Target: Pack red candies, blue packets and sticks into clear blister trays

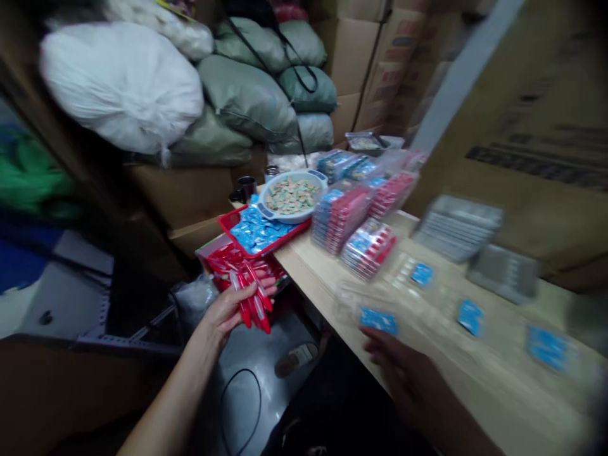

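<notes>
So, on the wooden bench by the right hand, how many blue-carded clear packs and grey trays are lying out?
Blue-carded clear packs: 4
Grey trays: 2
Total: 6

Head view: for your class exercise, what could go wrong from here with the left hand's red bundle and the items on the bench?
The loose red packets in the left hand could slip to the floor. The right hand could nudge the clear trays with blue cards out of line.
</notes>
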{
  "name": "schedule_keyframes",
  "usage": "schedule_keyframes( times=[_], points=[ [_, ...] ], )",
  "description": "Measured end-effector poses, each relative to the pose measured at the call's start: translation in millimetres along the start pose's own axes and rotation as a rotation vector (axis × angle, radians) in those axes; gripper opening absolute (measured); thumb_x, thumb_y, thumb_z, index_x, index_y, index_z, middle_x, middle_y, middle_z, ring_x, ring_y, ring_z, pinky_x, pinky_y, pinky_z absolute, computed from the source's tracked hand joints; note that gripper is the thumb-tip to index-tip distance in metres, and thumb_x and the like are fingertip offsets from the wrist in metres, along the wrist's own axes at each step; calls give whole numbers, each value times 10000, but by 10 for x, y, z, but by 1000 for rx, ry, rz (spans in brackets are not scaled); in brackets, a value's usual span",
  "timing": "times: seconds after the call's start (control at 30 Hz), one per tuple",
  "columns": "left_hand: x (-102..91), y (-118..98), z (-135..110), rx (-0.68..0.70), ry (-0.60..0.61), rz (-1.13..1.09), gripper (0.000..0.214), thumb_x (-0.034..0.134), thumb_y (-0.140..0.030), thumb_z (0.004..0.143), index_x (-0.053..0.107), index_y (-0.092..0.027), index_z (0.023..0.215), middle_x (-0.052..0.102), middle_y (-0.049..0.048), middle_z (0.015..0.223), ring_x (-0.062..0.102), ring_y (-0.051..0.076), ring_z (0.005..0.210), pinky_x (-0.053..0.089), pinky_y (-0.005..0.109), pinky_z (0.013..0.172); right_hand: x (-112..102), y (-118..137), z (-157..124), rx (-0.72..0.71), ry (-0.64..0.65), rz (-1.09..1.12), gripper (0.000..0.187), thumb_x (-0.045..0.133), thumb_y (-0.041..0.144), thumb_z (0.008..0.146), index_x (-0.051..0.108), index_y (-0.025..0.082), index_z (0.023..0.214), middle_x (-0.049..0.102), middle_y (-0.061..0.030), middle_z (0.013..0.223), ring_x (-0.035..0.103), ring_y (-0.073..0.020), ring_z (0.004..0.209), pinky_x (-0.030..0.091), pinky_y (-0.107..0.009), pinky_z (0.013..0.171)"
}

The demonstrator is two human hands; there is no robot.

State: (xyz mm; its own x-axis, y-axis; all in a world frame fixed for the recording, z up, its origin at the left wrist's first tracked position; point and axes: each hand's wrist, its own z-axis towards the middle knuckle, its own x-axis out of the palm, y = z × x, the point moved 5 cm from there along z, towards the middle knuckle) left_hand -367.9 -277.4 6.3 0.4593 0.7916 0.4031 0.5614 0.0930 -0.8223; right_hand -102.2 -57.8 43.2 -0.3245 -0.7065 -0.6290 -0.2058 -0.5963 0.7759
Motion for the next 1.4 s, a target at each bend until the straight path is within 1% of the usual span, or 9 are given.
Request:
schedule_keyframes(
  times=[0.13,0.27,0.5,0.63,0.73,0.83,1.13,1.27,1.4],
  points=[
    [974,303,-128,-155,133,37,343,723,-169,764,668,-159,1103,739,109,1021,714,300,977,623,404,795,345,514,157,-115,-33,64,565,488,287,915,352,220,1460,606,-124,1291,611,-251,1108,505,-428,955],
    [1600,620,-126,-279,203,118,390,756,-185,741,684,-211,1123,746,82,961,738,282,869,639,370,709,160,440,237,-49,-147,-89,375,410,221,944,460,204,1315,657,-98,1161,633,-238,1014,504,-390,887],
    [2302,995,24,-321,184,215,244,632,-276,880,668,-222,1115,737,65,827,735,225,674,639,333,586,-532,-202,-257,244,-248,-201,154,455,251,931,554,190,1031,709,-51,852,667,-202,742,450,-273,648],
    [2660,997,172,-463,122,73,240,453,-141,943,640,-159,1093,737,76,870,742,202,747,655,375,701,-1168,-757,-731,606,-421,-346,238,413,184,956,562,167,1141,729,-83,858,699,-225,771,432,-273,644],
    [2882,943,242,-475,182,63,363,428,6,873,598,-94,1178,732,130,1001,748,233,834,657,392,699,-1658,-1175,-1156,941,-564,-560,345,388,137,953,526,142,1270,733,-136,937,716,-254,834,449,-283,650],
    [3040,935,279,-430,265,109,382,464,35,849,608,-80,1184,725,157,1028,748,233,849,650,323,683,-1907,-1458,-1353,1082,-582,-703,393,374,132,951,513,151,1317,728,-145,958,722,-267,863,477,-295,661],
    [3535,1010,563,-165,402,337,188,687,-27,761,672,-93,936,683,45,685,615,108,495,497,171,453,-1813,-1745,-972,1015,-450,-737,423,372,194,973,500,107,1366,701,-195,1004,696,-275,943,496,-343,774],
    [3984,1255,707,-41,552,723,166,739,-228,760,641,-106,703,508,-37,465,413,59,369,312,166,381,-1863,-1637,-954,928,-526,-812,385,388,312,995,593,114,1253,657,-205,1099,660,-295,1009,478,-363,821],
    [4516,1552,919,48,563,879,219,817,-201,632,614,-128,595,529,-29,465,460,87,421,328,203,449,-1837,-1542,-971,868,-521,-763,314,411,258,981,627,137,1174,666,-158,1072,670,-258,960,470,-323,796]
  ],
)
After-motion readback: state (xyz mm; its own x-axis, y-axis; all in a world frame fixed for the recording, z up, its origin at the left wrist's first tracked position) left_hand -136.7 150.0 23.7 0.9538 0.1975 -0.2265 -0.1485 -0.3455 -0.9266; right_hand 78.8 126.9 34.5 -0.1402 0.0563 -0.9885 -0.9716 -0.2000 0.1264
